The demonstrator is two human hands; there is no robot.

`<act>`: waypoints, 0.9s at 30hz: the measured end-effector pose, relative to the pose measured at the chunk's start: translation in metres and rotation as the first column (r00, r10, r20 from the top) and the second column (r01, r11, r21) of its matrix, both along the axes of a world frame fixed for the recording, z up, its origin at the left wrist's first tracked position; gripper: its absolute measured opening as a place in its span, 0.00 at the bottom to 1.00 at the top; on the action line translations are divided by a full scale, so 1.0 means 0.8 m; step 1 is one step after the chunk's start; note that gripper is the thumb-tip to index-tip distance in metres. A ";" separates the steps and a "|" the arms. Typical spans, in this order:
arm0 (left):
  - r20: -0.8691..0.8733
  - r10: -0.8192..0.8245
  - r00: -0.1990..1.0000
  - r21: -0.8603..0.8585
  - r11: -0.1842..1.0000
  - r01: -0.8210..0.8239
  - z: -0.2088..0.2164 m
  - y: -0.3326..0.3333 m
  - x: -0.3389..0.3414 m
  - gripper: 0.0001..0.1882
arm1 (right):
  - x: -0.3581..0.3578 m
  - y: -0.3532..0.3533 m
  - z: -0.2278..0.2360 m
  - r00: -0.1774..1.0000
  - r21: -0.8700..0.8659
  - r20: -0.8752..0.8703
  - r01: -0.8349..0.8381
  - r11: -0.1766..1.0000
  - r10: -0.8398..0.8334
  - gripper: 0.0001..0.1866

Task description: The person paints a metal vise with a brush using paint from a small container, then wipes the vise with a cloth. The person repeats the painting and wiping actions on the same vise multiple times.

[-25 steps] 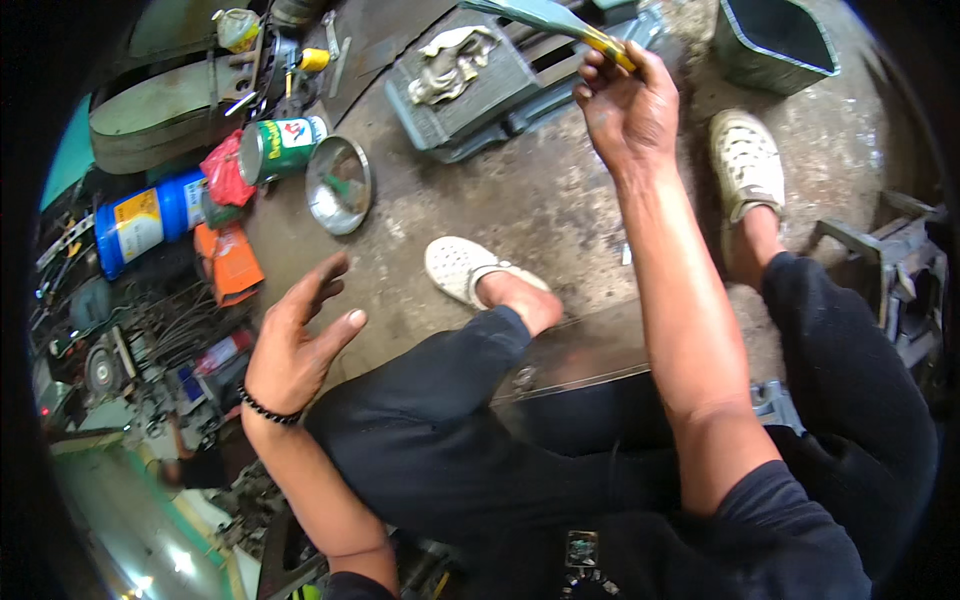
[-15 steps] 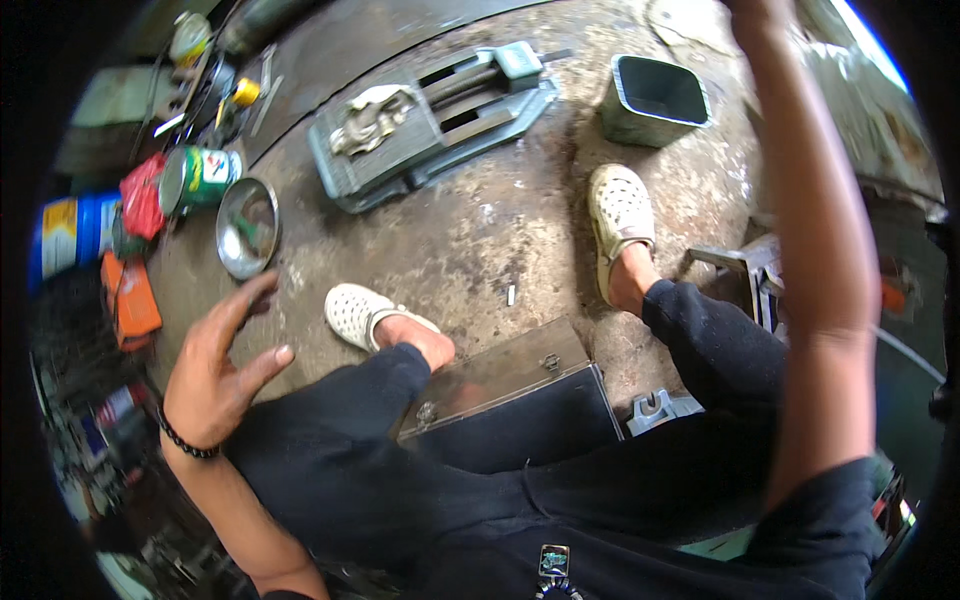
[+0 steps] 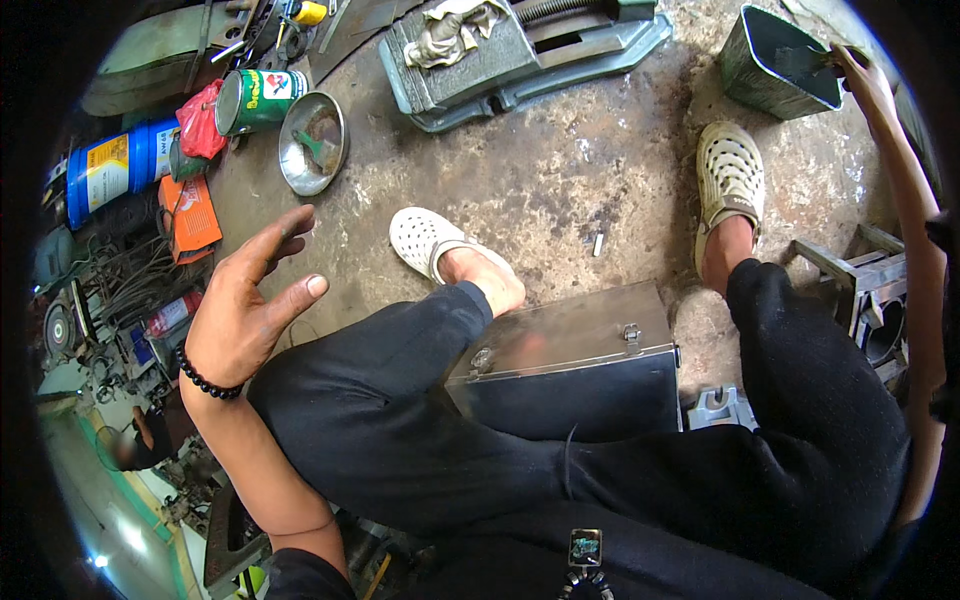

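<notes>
My left hand (image 3: 238,318), a beaded bracelet on its wrist, hangs in the air over my left knee. Its fingers are stretched and apart from the thumb, and nothing is in them. Out at the far right, my right hand (image 3: 868,84) is at the rim of a dark green square bin (image 3: 765,88). Its fingers are closed around something dark that reaches into the bin; I cannot make out what it is. A steel bowl (image 3: 296,160) with a green-handled thing inside stands on the floor beyond my left hand.
A machine vise (image 3: 480,75) with a crumpled rag (image 3: 455,32) on it lies ahead. Between my legs is a metal box (image 3: 570,330) with latches. A green can (image 3: 250,100), red bag (image 3: 203,120) and blue bucket (image 3: 110,172) stand left. A metal stand (image 3: 868,275) is at right.
My right hand has come down from beyond the top edge to the bin's rim. The view has swung, so the floor things sit farther right and higher. My left hand remains open.
</notes>
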State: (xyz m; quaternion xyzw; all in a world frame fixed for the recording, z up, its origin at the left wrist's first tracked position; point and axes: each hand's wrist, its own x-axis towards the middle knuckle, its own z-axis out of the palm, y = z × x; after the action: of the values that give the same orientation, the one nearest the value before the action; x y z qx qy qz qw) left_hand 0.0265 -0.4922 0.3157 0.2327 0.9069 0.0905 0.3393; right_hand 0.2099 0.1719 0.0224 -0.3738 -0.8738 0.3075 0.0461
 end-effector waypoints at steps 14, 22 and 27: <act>-0.112 -0.193 0.975 -0.060 0.981 0.187 -0.026 0.039 0.025 0.33 | 0.016 -0.022 -0.047 0.973 0.342 0.198 -0.185 0.921 0.122 0.23; -0.075 -0.130 0.989 0.028 0.991 0.132 -0.014 0.047 0.011 0.31 | 0.037 -0.011 -0.045 0.967 0.412 0.229 -0.198 0.889 0.109 0.21; -0.035 -0.322 0.946 0.007 0.947 0.322 0.005 0.072 -0.044 0.32 | 0.042 -0.051 -0.012 0.992 0.527 0.126 -0.064 0.847 -0.004 0.21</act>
State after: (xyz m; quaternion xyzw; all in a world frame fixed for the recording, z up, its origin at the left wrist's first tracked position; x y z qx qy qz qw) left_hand -0.0083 -0.4342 0.3195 0.3813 0.8618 0.0358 0.3327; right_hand 0.2437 0.1307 0.0127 -0.3509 -0.9316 0.0316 0.0892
